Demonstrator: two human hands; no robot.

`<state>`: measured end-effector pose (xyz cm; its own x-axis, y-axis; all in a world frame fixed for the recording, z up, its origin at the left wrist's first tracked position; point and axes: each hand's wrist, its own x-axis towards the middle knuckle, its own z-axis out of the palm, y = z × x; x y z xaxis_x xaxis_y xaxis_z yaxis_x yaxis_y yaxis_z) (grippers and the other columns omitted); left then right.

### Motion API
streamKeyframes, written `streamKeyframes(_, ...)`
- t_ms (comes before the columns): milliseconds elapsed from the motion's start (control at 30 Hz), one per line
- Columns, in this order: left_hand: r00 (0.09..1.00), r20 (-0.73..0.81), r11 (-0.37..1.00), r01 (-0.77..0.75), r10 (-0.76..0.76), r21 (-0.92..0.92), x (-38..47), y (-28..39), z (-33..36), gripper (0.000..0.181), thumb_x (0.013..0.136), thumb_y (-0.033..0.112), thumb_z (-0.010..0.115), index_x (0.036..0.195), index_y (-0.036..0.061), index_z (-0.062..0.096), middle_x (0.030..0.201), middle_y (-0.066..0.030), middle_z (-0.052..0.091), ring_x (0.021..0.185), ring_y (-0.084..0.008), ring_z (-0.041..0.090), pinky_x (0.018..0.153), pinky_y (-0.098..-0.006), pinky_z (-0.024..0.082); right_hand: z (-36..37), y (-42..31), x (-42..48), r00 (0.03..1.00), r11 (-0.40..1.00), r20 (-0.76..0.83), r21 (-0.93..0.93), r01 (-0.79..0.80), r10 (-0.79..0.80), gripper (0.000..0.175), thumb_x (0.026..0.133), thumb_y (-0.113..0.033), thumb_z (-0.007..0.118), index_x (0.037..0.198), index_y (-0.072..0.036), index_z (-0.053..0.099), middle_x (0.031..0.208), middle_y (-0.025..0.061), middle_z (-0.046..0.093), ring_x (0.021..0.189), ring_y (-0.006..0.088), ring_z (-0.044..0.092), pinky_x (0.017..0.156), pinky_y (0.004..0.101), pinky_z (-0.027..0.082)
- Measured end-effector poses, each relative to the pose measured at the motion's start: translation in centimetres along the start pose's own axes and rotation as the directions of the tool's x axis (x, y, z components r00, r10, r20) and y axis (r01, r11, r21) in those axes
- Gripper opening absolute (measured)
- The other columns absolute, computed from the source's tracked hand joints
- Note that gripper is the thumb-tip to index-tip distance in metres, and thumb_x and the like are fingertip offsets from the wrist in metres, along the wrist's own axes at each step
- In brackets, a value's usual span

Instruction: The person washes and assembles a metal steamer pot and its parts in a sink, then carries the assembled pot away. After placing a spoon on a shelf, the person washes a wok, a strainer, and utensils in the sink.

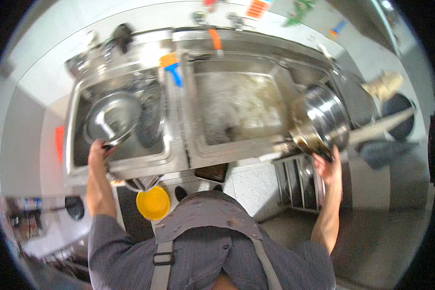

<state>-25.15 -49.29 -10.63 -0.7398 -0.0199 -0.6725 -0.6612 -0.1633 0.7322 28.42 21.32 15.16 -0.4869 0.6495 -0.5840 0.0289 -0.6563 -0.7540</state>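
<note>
My left hand [99, 154] grips the near rim or handle of a round metal bowl or pan [117, 114] over the left sink basin. Behind it lies another round, see-through or shiny piece [150, 116], blurred. My right hand [328, 168] holds the near edge of a shiny steel pot [319, 116] at the right end of the right basin. The pot is tilted, and other metal ware seems to touch it. In the right basin stands murky, foamy water [239, 105]. A brush or scraper with a blue handle and orange head [171, 69] lies on the divider between the basins.
A yellow bucket [153, 203] stands on the floor by my legs, near a dark tray [212, 172]. Under the right side is a metal rack [299, 183]. Faucet fittings [235, 21] line the back wall. Dark pans [398, 116] and a cloth [384, 85] are at the right.
</note>
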Motion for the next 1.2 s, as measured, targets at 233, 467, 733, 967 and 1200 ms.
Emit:
streamKeyframes(233, 0.969, -0.21, 0.94, 0.052, -0.128, -0.336, -1.3, 1.0, 1.9, 0.02, 0.091, 0.004, 0.052, 0.109, -0.0035, 0.054, 0.105, -0.0213, 0.059, 0.083, -0.0397, 0.065, 0.055, -0.0629, 0.062, 5.3, 11.3, -7.4, 0.893, 0.852, 0.427, -0.511, 0.111, 0.14, 0.052, 0.092, -0.028, 0.067, 0.128, 0.008, 0.055, 0.096, 0.0238, 0.072, 0.066, 0.0231, 0.072, 0.044, 0.0297, 0.053)
streamKeyframes(467, 0.834, -0.502, 0.97, -0.241, 0.229, 0.04, -5.4, 1.3, 1.8, 0.053, 0.087, 0.005, 0.054, 0.132, -0.004, 0.028, 0.119, -0.0299, 0.057, 0.093, -0.0465, 0.068, 0.054, -0.0601, 0.061, 24.1, 18.9, -0.3, 0.652, 0.528, 0.693, -0.695, 0.488, 0.308, 0.046, 0.096, -0.021, 0.062, 0.136, 0.002, 0.052, 0.108, 0.0147, 0.071, 0.088, 0.0212, 0.07, 0.071, 0.0331, 0.056)
streamKeyframes(733, 0.524, -0.369, 0.574, -0.303, 0.767, 0.761, -12.6, 5.1, 0.1, 0.06, 0.082, 0.004, 0.056, 0.138, 0.0023, 0.035, 0.132, -0.0306, 0.05, 0.115, -0.0508, 0.056, 0.098, -0.0552, 0.047, 45.0, 26.8, -0.3, 0.099, -0.291, 0.953, -0.011, 0.957, 0.287, 0.06, 0.086, -0.024, 0.069, 0.14, -0.008, 0.05, 0.141, 0.018, 0.051, 0.127, 0.0353, 0.049, 0.108, 0.0449, 0.04)
streamKeyframes(967, 0.404, -0.139, 0.282, -0.321, 0.904, 0.904, -17.9, 8.1, -0.9, 0.064, 0.082, -0.004, 0.05, 0.142, 0.0045, 0.033, 0.138, -0.0278, 0.046, 0.112, -0.0514, 0.057, 0.09, -0.0576, 0.05, 49.7, 32.6, 1.4, 0.383, -0.711, 0.65, 0.365, 0.6, 0.657, 0.063, 0.09, -0.022, 0.064, 0.149, -0.02, 0.042, 0.15, 0.0155, 0.043, 0.143, 0.0442, 0.032, 0.11, 0.0677, 0.025)
streamKeyframes(1200, 0.258, 0.131, -0.027, -0.371, 0.957, 0.928, -20.2, 7.6, -2.7, 0.077, 0.074, -0.01, 0.055, 0.146, 0.0106, 0.037, 0.146, -0.0215, 0.042, 0.124, -0.0433, 0.053, 0.097, -0.0505, 0.051, 49.8, 37.4, 5.3, 0.252, -0.769, 0.743, 0.511, 0.383, 0.62, 0.039, 0.096, -0.02, 0.045, 0.13, -0.008, 0.06, 0.13, 0.0211, 0.061, 0.117, 0.0386, 0.061, 0.093, 0.0618, 0.044)
